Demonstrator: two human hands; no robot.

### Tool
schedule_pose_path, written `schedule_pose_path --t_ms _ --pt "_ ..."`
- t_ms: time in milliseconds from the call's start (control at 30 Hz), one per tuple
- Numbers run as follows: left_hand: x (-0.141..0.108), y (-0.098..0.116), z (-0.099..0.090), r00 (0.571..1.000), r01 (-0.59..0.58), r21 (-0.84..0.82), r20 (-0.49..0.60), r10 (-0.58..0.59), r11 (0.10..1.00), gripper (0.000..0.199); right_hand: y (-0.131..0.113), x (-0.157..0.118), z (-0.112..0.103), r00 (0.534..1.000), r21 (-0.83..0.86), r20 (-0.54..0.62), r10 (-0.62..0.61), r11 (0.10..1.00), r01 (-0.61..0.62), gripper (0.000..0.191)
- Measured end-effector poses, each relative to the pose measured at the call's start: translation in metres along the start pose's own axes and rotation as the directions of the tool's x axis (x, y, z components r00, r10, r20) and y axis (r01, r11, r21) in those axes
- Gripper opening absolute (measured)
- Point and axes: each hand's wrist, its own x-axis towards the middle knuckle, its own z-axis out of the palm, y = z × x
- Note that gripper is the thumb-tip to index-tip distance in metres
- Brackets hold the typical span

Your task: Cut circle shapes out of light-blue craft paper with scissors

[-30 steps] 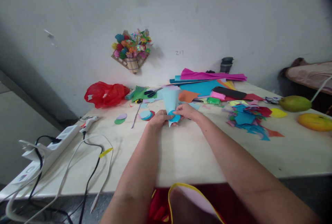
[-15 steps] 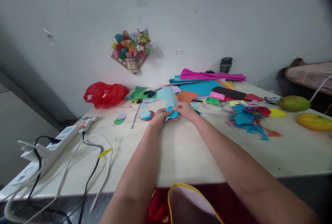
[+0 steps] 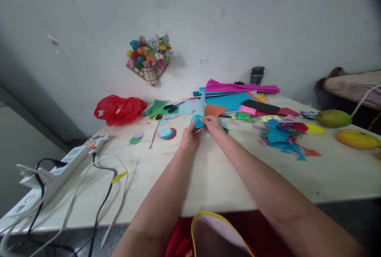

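Light-blue paper tube (image 3: 201, 107), narrower than before, is pointing to twelve o'clock; your left hand (image 3: 189, 136) at seven and right hand (image 3: 213, 125) at four are pinching its near end, apparently rolling it tighter.

2 hands (image 3: 189, 137), 1 held roll (image 3: 200, 108), 1 red bag (image 3: 120, 109)
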Motion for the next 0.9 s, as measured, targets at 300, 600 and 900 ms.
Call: schedule_pose_path --t_ms 300,600,900 --pt "-0.002 -0.010 0.011 0.984 -0.051 -0.030 -0.170 0.045 0.998 0.026 -0.005 -0.009 0.004 1.000 0.052 0.013 0.013 0.999 -0.013 0.047" --pt "-0.001 -0.012 0.012 0.978 -0.065 -0.031 -0.199 0.058 0.997 0.020 -0.013 -0.018 0.008 0.998 0.054 0.040 0.056 0.997 -0.058 0.041" --pt "0.001 -0.007 0.011 0.923 -0.098 -0.009 -0.376 0.088 0.995 0.014 -0.015 -0.012 0.001 0.987 -0.228 0.161 0.009 0.973 0.028 0.031"
